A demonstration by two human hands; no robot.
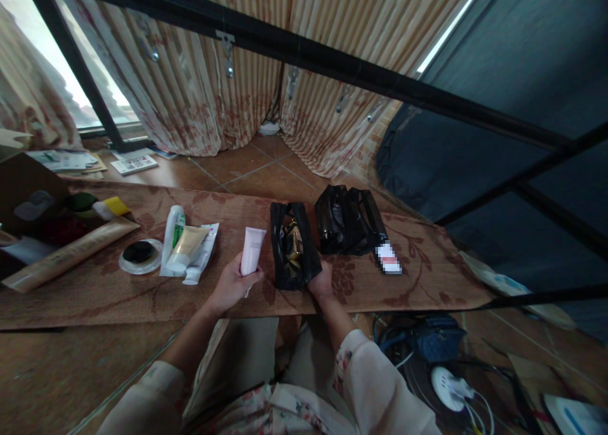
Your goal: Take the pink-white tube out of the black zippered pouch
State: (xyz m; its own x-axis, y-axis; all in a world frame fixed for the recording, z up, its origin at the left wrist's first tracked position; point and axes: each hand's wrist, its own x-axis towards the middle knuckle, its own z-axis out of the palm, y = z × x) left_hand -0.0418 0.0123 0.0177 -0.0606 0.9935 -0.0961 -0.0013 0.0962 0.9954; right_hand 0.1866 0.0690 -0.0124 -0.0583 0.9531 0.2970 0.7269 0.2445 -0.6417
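My left hand (234, 284) is closed around a pale pink squeeze tube (253, 250), which stands upright just above the cloth. To its right is a black mesh pouch (311, 258), open at the top, with gold-coloured items (294, 242) inside. My right hand (322, 279) grips the pouch's right side near its lower corner; some of its fingers are hidden behind the mesh. Left of my left hand lie a gold tube (187, 248), a white and green tube (175, 229) and a white tube (200, 258), close together. Beside them sits a round clear container with a black middle (139, 252).
A patterned brown cloth (370, 289) covers the long table. More black mesh pouches (344, 220) and a phone (388, 258) are on the right. A cardboard box (28, 188) of items stands at the left. A dark metal bar (304, 49) crosses above; a power strip (446, 387) lies lower right.
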